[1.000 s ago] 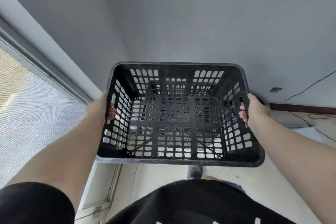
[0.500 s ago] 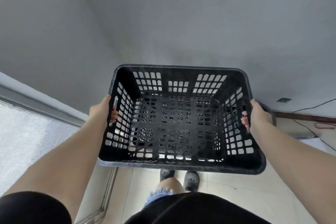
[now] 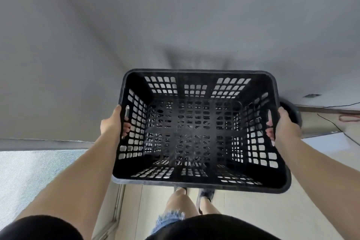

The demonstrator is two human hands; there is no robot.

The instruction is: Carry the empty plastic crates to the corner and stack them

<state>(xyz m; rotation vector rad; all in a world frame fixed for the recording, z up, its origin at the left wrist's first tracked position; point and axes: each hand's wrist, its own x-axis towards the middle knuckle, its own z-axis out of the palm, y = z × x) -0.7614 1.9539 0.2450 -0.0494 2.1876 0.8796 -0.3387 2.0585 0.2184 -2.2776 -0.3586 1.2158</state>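
Empty black plastic crate (image 3: 196,132) held at frame centre, facing a grey wall (image 3: 175,15).
Left hand (image 3: 111,122) and right hand (image 3: 287,126) grip its side handles, fingers (image 3: 126,125) curled through the slots.

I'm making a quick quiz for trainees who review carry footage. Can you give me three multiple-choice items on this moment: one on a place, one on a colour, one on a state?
1. Where does the left hand hold the crate?
A. at the slot in its left side wall
B. under its base
C. on its far rim

2. What colour is the crate?
A. blue
B. black
C. red

3. What is inside the crate?
A. folded cloth
B. bottles
C. nothing

Answers:
1 A: fingertips poke through the left wall's handle slot; the right hand does the same on the right wall.
2 B: walls and lattice base are all black.
3 C: the slotted base shows bare across its whole width.
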